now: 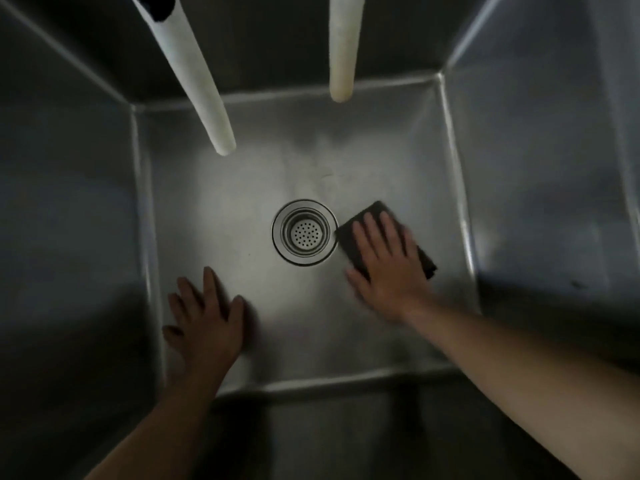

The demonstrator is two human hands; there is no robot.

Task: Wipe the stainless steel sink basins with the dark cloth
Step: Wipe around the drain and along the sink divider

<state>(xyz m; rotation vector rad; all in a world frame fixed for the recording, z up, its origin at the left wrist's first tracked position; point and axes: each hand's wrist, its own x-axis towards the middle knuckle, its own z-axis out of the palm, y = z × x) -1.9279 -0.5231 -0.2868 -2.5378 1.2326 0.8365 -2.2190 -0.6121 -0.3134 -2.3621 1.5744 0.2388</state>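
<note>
Right hand (384,265) lies flat on the cloth (367,216), fingers (372,230) spread wide, pressing it onto the basin (242,209) floor, not pinching it. Cloth is folded and sits just right of the drain (304,232), its left corner touching the drain rim, closer to the basin's right wall than the left. Left hand (207,317) is flat on the bare floor near the front-left corner, fingers splayed, holding nothing; looks like bracing. Two pale spouts (204,95) hang over the back of the basin, well above the floor. Right hand is slightly blurred, so likely mid-stroke.

Risks, judged from here:
- Cloth is held by palm pressure only, so a fast stroke could slide the hand off and leave it behind or bunched.
- Cloth corner may catch on the drain lip if the stroke goes left.
- Left half, corners and walls look unwiped or can't tell; easy to miss in the dim light.
- Braced left hand blocks the front-left patch and may smear it.
- Leaning in deep, head could meet the spouts.
</note>
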